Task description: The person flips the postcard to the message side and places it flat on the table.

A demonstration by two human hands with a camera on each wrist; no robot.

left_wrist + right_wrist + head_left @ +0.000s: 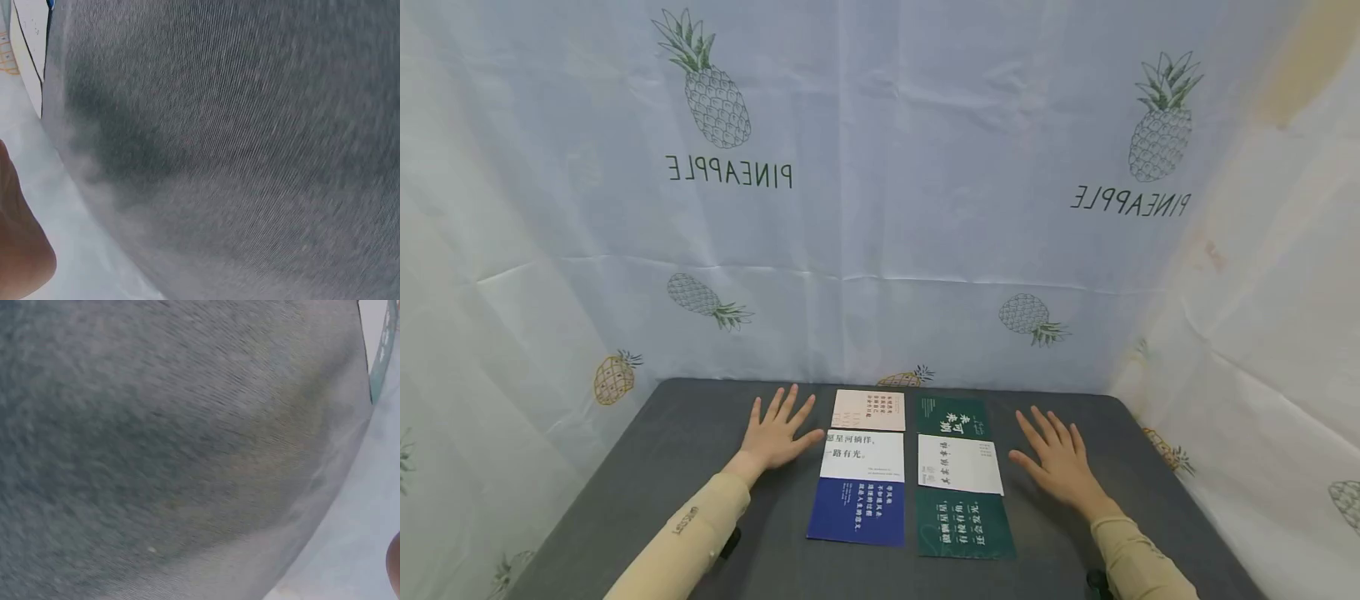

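Note:
Two columns of printed cards lie on the dark grey table. The left column runs from a cream card (868, 410) at the back, through a white card (863, 456), to a blue card (856, 511). In the right column are a dark green card (955, 417), a white card with vertical writing (960, 465) and another green card (966, 525). My left hand (777, 435), fingers spread, is left of the cream and white cards. To the right of the other column my right hand (1058, 462) has its fingers straight and spread. Neither hand holds anything.
The dark grey table (647, 467) has rounded back corners. A pale curtain (925, 208) printed with pineapples hangs behind it and along both sides. In the left wrist view, part of the hand (22, 244) shows at the edge.

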